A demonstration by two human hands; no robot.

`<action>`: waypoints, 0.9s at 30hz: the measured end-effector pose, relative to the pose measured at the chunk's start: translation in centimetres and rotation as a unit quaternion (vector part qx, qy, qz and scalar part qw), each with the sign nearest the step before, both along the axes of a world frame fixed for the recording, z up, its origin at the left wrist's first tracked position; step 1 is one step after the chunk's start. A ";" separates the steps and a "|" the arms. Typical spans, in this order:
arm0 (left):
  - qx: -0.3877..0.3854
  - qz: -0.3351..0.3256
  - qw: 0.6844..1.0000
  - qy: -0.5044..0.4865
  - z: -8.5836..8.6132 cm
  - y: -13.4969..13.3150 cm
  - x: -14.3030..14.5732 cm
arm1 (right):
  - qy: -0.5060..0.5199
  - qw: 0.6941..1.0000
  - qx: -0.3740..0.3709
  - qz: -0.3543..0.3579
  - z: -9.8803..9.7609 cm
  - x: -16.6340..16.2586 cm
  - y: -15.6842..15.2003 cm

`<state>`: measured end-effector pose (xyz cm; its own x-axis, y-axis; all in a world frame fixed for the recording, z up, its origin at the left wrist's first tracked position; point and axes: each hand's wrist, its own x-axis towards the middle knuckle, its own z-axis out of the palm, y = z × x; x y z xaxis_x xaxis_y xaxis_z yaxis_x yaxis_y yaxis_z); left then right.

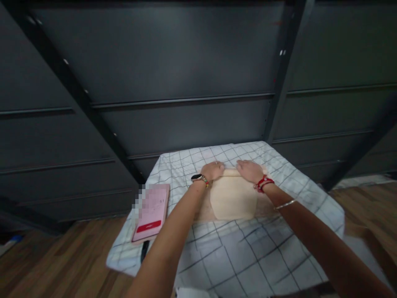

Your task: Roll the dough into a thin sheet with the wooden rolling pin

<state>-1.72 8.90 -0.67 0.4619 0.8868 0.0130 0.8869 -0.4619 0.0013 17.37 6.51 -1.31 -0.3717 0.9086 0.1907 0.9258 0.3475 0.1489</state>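
A cream cloth piece (234, 198) lies flat in front of me, with sheer beige material (203, 209) spreading out at both sides. Its far edge makes a narrow fold or roll between my hands. My left hand (212, 170) is curled over the left end of that fold, fingertips mostly hidden. At the right end, my right hand (249, 170) grips the same edge with its fingers bent over it. A dark watch and a bead bracelet are on the left wrist; red bracelets and a metal bangle are on the right arm.
A white checked cloth (223, 256) covers the small table. On its left lies a pink tablet or phone (153, 211) with a red bar on its screen, partly blurred out. Dark metal panels (186, 124) rise behind the table. Wooden flooring (83, 256) shows on both sides.
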 end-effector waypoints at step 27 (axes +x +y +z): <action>0.159 -0.039 0.986 -0.023 -1.5 -7.2 -0.8 | 0.067 0.996 0.028 0.048 -1.0 1.3 -6.3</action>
<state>-2.53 1.67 -2.21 0.5216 0.7956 0.3082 0.8506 -0.5131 -0.1151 18.64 0.26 -2.29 -0.4233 0.8572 0.2934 0.9020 0.4292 0.0472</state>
